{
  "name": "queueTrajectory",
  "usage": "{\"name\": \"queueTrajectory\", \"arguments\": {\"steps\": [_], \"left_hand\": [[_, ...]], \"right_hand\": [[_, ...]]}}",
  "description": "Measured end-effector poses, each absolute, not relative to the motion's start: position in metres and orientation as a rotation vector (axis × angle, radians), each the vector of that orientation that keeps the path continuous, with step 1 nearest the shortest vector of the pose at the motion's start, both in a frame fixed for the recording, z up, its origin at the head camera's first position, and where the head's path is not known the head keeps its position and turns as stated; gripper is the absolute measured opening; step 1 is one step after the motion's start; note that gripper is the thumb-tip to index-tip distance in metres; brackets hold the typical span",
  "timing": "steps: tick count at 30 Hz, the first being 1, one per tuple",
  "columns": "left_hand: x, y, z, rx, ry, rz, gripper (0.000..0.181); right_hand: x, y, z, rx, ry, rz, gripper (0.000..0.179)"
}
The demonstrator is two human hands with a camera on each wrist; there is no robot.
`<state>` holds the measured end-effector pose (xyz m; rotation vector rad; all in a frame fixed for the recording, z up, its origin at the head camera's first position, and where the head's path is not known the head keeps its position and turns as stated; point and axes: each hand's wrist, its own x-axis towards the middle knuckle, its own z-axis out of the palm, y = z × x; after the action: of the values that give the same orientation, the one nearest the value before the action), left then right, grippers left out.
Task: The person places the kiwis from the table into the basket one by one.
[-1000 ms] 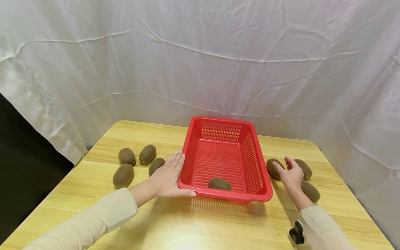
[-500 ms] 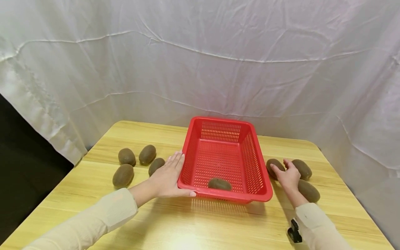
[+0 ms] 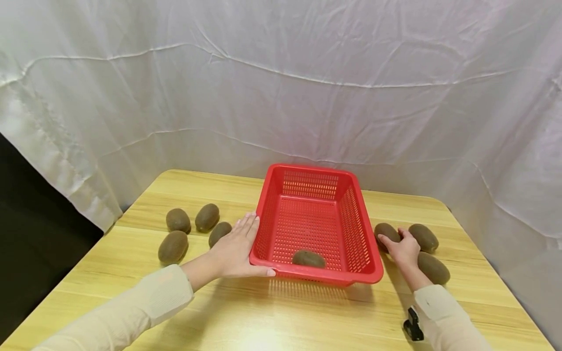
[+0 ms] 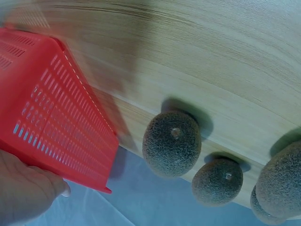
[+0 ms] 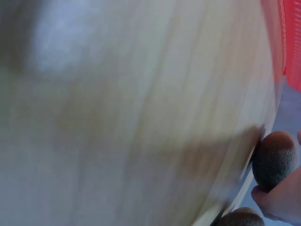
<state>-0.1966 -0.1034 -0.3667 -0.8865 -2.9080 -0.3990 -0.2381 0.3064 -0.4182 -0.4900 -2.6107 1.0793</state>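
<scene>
My left hand (image 3: 234, 251) lies with straight fingers along the left side of a red plastic basket (image 3: 316, 274), its thumb on the near rim. One brown kiwi (image 3: 309, 258) rests inside at the basket's near end. Right of the basket, my right hand (image 3: 406, 252) grips another kiwi (image 3: 387, 231) between thumb and fingers, low at the tabletop. That kiwi (image 5: 274, 160) also shows between the fingertips in the right wrist view. Two more kiwis, one farther back (image 3: 424, 238) and one nearer (image 3: 433, 268), lie just right of this hand.
Several kiwis (image 3: 173, 247) lie on the wooden table (image 3: 263, 317) left of the basket, one partly behind my left hand. A white cloth (image 3: 281, 97) hangs behind the table and along its sides. A small black device (image 3: 412, 325) shows at the right sleeve.
My right hand has moved slightly left and lower, and its thumb and fingers have closed around the kiwi beside the basket. The left hand and basket have stayed put.
</scene>
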Motion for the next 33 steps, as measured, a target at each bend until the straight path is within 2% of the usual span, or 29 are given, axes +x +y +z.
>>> {"name": "queueTrajectory", "arguments": {"steps": [16,33], "left_hand": [[-0.1965,-0.1029,-0.3673,-0.875,-2.916,-0.403,0.117],[-0.1966,-0.1034,-0.3674,-0.884,-2.901,-0.399,0.118]], "right_hand": [[-0.2364,0.3100,-0.4183,-0.529,-2.731,1.061,0.071],[-0.2319,0.3102,-0.4130,-0.489,-2.674,1.078,0.061]]}}
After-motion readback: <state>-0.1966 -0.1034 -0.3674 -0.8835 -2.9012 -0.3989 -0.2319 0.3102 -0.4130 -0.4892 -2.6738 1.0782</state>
